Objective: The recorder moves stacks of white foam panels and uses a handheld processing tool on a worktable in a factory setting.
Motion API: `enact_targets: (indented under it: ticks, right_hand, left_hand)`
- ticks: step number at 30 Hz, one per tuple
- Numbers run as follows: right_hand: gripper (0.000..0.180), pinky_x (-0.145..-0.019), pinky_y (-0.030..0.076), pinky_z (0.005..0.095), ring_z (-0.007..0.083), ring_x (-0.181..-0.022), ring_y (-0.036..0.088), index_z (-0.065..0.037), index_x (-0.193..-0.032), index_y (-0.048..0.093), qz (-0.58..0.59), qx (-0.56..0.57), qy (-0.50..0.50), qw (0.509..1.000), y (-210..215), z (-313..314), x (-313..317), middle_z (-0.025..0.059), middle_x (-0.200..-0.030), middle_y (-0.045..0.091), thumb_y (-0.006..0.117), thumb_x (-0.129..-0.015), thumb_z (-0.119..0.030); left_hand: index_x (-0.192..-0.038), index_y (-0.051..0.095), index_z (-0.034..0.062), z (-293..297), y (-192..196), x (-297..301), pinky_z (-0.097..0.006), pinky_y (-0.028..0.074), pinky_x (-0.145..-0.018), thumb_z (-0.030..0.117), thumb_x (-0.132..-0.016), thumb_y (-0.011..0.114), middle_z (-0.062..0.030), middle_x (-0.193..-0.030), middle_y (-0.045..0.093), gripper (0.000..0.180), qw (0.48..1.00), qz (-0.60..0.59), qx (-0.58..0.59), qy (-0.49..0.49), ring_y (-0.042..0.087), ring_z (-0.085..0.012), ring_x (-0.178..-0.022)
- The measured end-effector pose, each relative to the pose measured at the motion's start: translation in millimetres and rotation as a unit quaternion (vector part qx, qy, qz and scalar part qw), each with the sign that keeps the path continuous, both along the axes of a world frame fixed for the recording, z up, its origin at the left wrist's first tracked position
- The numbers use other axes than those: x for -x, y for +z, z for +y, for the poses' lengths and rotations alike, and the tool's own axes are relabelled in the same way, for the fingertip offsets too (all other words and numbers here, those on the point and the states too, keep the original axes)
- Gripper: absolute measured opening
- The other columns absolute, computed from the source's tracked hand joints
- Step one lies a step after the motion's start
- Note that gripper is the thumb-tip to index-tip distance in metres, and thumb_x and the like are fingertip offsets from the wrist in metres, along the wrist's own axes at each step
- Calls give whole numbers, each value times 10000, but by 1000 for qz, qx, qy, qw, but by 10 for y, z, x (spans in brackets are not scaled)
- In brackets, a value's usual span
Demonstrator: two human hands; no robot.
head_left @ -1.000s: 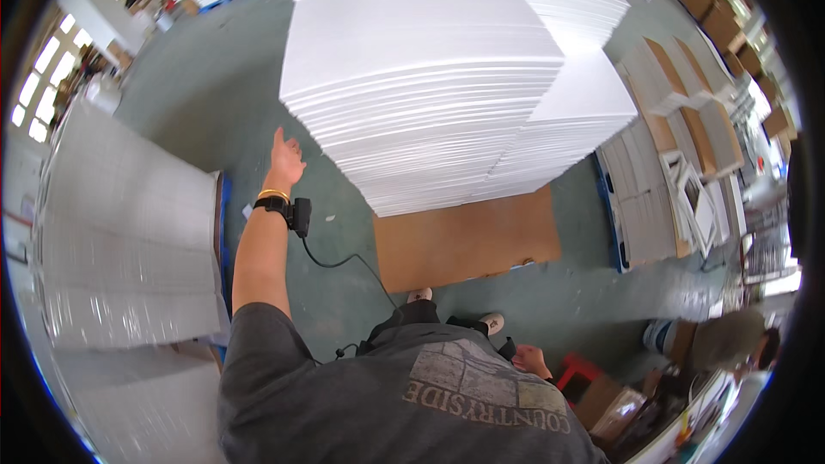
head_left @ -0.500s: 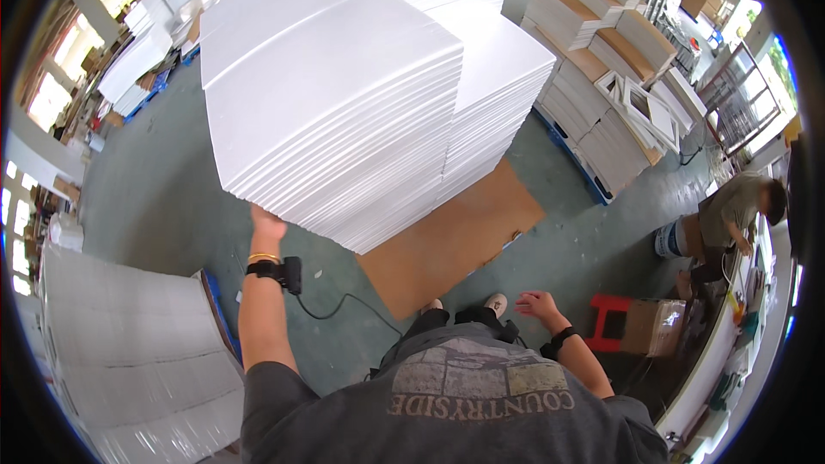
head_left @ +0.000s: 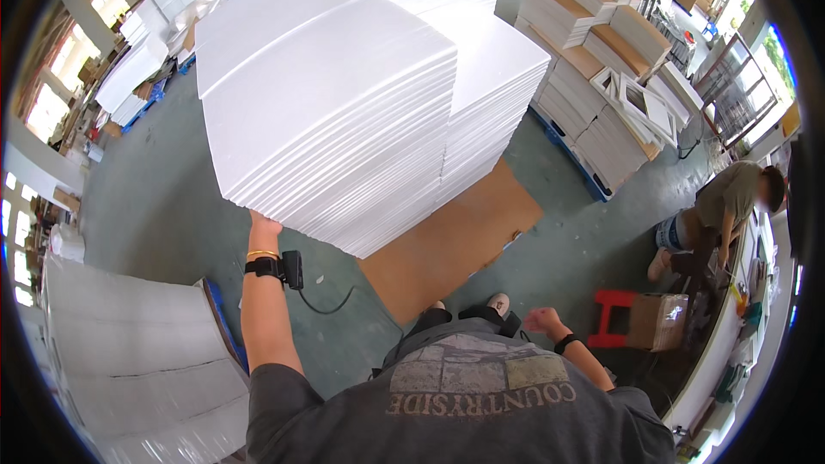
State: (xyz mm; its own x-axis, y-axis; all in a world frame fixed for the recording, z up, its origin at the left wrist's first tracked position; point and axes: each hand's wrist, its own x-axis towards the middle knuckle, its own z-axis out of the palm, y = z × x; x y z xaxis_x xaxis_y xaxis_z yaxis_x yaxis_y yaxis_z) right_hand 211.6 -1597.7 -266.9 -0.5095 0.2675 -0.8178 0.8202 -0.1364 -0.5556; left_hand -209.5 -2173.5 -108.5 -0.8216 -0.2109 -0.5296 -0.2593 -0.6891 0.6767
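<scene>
A tall stack of large white sheets (head_left: 344,112) fills the middle of the view. My left hand (head_left: 263,226) is raised against the stack's lower near corner, its fingers hidden by the sheets. The wrist carries a gold bangle and a black strap with a small device (head_left: 279,267) and a cable. My right hand (head_left: 545,320) hangs low at my right side with a black wristband, fingers loosely curled and nothing in them. My feet in dark shoes (head_left: 494,309) stand at the edge of a brown cardboard sheet (head_left: 464,241).
A lower white stack (head_left: 129,361) on a blue pallet stands at my left. Stacks of brown and white boards (head_left: 601,60) line the upper right. Another person (head_left: 730,198) crouches at the right, near a red stool (head_left: 612,320) and a cardboard box (head_left: 657,322).
My left hand, open in the air a second ago, now rests against the stack's lower corner. The view has swung, bringing my right hand and the other person into sight.
</scene>
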Motion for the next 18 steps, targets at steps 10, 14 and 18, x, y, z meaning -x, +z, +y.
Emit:
enact_targets:
  ticks: [10, 14, 18]
  right_hand:
    - [210, -599, 523, 332, 253, -696, 641, 7, -949, 572, -43, 41, -68, 996, 21, 97, -198, 147, -849, 636, 486, -848, -156]
    - [230, -604, 523, 329, 241, -706, 643, 14, -923, 582, -52, 14, -63, 997, -14, 136, -297, 150, -857, 636, 500, -841, -185]
    - [236, -591, 528, 328, 261, -688, 641, 39, -913, 568, -15, 5, -83, 996, 93, 124, -403, 158, -835, 632, 485, -842, -170]
  left_hand:
    - [-1164, 489, 61, -60, 360, -317, -446, 457, -828, 426, -870, 338, -105, -1160, 530, 492, 979, 180, 8, -98, 541, -269, -999]
    - [-1168, 486, 60, -137, 307, -414, -444, 452, -836, 429, -868, 340, -106, -1166, 526, 498, 981, 182, 33, -59, 535, -270, -1008]
    - [-1172, 482, 59, -450, 252, -468, -441, 446, -844, 432, -866, 341, -106, -1172, 521, 503, 982, 176, 59, -32, 530, -271, -1016]
